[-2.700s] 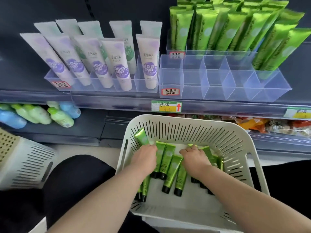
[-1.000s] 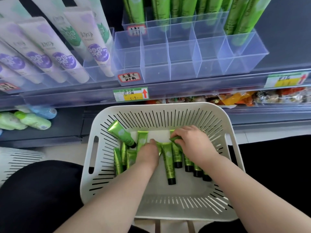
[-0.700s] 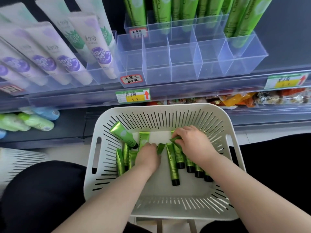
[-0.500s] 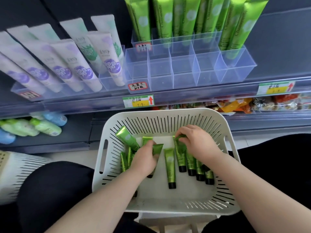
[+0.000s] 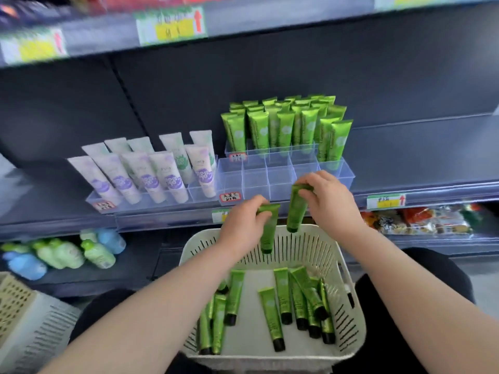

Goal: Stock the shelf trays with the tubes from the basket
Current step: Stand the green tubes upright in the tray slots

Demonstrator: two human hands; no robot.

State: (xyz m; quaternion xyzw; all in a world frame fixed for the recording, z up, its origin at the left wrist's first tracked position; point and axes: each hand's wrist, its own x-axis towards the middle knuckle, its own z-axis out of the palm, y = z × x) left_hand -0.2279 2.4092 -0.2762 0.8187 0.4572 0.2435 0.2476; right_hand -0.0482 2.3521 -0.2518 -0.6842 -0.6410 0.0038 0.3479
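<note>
My left hand (image 5: 243, 225) pinches the crimped end of a green tube (image 5: 267, 233) that hangs cap down above the white slatted basket (image 5: 348, 271). My right hand (image 5: 328, 201) holds a second green tube (image 5: 295, 209) the same way, a little higher and nearer the shelf. Both tubes hang just in front of the clear divided tray (image 5: 280, 179), whose front cells hold nothing. Green tubes (image 5: 283, 128) stand upright in the tray's back rows. Several loose green tubes (image 5: 280, 303) lie on the basket floor.
White and purple tubes (image 5: 151, 174) lean in a clear tray left of the green ones. Green and blue bottles (image 5: 62, 252) lie on the lower shelf at left. A second slatted basket (image 5: 29, 317) stands at the bottom left. Snack packets (image 5: 421, 220) fill the lower shelf at right.
Both hands have lifted out of the basket, each carrying one green tube up toward the clear tray. The camera has tilted up, so more of the shelf shows.
</note>
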